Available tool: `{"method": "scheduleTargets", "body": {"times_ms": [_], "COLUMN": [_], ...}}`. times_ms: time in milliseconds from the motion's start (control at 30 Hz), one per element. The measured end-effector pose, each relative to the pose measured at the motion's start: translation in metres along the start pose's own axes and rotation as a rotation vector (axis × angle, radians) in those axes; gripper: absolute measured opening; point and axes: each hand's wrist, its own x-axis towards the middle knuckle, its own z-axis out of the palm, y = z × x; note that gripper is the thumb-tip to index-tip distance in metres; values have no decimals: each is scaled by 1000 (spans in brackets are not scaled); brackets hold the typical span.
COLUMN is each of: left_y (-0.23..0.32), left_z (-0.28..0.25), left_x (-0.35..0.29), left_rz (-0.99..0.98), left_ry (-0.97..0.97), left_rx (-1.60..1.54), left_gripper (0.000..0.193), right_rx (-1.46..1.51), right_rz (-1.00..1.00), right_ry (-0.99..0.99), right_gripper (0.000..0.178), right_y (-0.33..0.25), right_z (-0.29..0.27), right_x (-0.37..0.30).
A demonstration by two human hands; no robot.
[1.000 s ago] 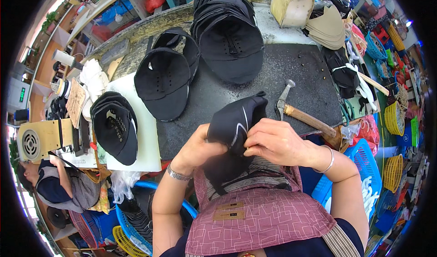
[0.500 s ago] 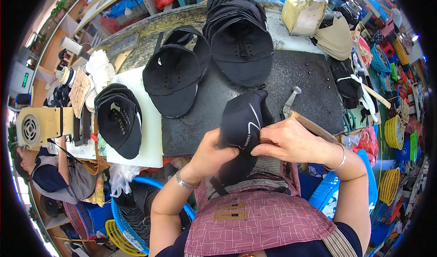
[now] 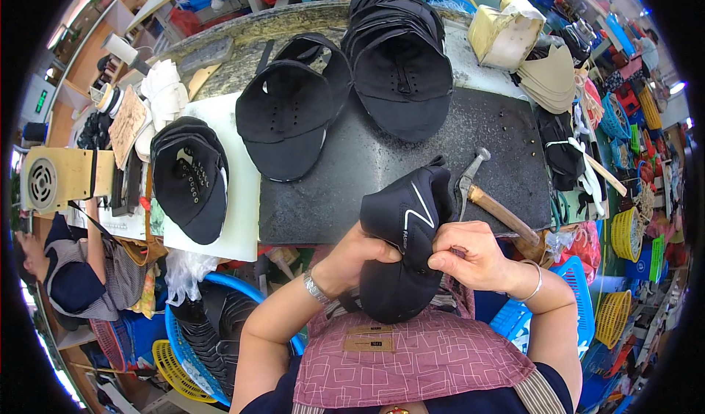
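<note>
Between my hands is a black fabric shoe upper (image 3: 393, 208) with a white angled line on its side, just over the near edge of the bench. My left hand (image 3: 354, 260) grips its left side, thumb on top. On the right side my right hand (image 3: 476, 258) pinches the upper's edge with thumb and fingers. A hammer (image 3: 507, 216) with a wooden handle lies just beyond my right hand. Farther off sit a tall stack of black uppers (image 3: 404, 69), another black upper (image 3: 283, 135) to its left, and a smaller pile of black uppers (image 3: 192, 194) at far left.
A dark work slab (image 3: 492, 135) and a white board (image 3: 246, 216) cover the bench. Beige curved pieces (image 3: 549, 80) and a yellowish block (image 3: 507, 32) stand back right. Below are blue baskets (image 3: 176, 333). Another person (image 3: 73, 267) sits at the left.
The held upper has tilted, turning more of its white-lined side and rounded front into view. My right hand has moved slightly down and right along its edge.
</note>
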Motion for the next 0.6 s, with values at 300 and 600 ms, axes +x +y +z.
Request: {"method": "scheduleTargets", "body": {"times_ms": [300,600], "left_y": [-3,6], "left_z": [8,13], "left_x": [5,-8], "left_rz": [-11,60], "left_ry": [4,186], "left_rx": [-4,-22], "left_gripper": [45,44], "right_rx": [94,-966], "right_rz": [226,549], "right_ry": [151,740], "right_gripper": [16,22], "right_y": [11,117], "right_z": [1,-141], "right_x": [-22,-142]}}
